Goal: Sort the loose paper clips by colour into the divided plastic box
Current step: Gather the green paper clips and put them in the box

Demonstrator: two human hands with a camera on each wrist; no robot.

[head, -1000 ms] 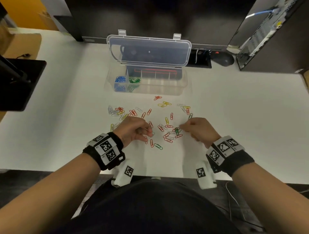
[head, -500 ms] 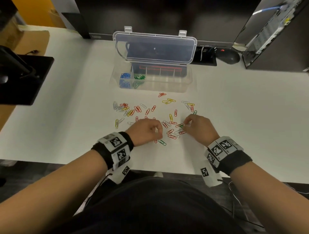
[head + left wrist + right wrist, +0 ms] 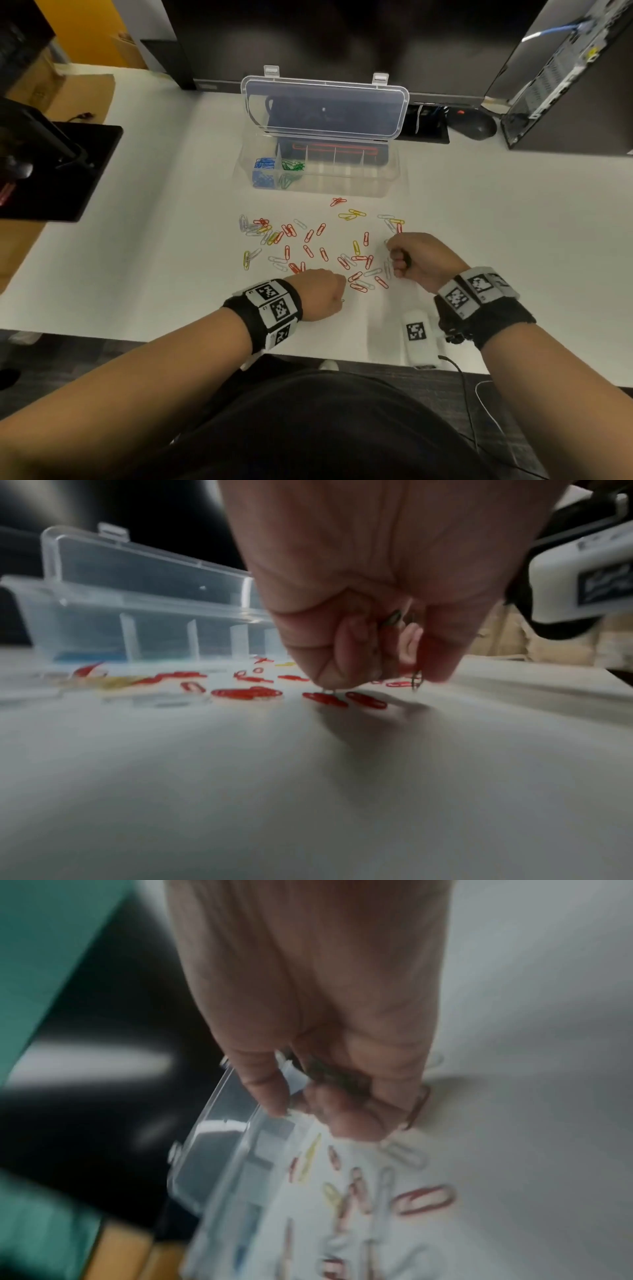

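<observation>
Paper clips (image 3: pixel 322 253) are lying scattered across the white desk (image 3: pixel 496 240) right in front of the person, and both hands are working down among them at the near edge of the spread. The left hand (image 3: pixel 320 294) is curling knuckles-up with its fingertips bunched together just over the desk; in the left wrist view dark green wire is showing between the fingers (image 3: pixel 342 653), so it is gripping green clips, probably collecting several of one colour before making the trip to the box. The right hand (image 3: pixel 419 258) is closing into a loose fist on the right side of the spread, and the right wrist view is showing a dark greenish bundle tucked against the palm, which I take to be more green clips; the blur is keeping me from counting them.

Further out, what is remaining loose looks to be mostly red clips (image 3: pixel 358 275), with yellow clips (image 3: pixel 351 215) and pale silver or white clips (image 3: pixel 251 228) mixed in. I cannot make out any loose green among them, which would fit both hands finishing off that colour.

Beyond the scatter, the divided plastic box (image 3: pixel 390 178) is sitting with its lid (image 3: pixel 325 106) propped open toward the back, keeping every compartment reachable from the front. Blue clips (image 3: pixel 263 171) are filling the leftmost compartment and green clips (image 3: pixel 291 168) the one beside it; the compartments to the right are looking unfilled, presumably waiting for red, yellow and the pale ones.
</observation>
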